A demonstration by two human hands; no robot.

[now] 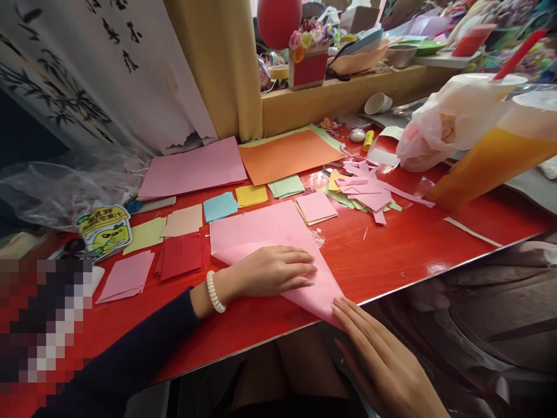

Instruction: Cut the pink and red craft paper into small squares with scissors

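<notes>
A large pink sheet of paper lies on the red table with its near side folded over at a slant. Flat across it rests my left hand, fingers stretched out and pointing right, a pale beaded bracelet on the wrist. My right hand is at the sheet's near right corner, by the table edge. Its straight fingers lie over the corner, and the thumb is lower, partly in shadow; I take the corner to be between them. Left of the sheet are stacks of red paper and pink paper.
Pink scraps lie beyond the sheet to the right. Bigger orange and pink sheets are at the back. A tilted cup of orange drink and a plastic bag stand at right. A lemon-printed packet is left.
</notes>
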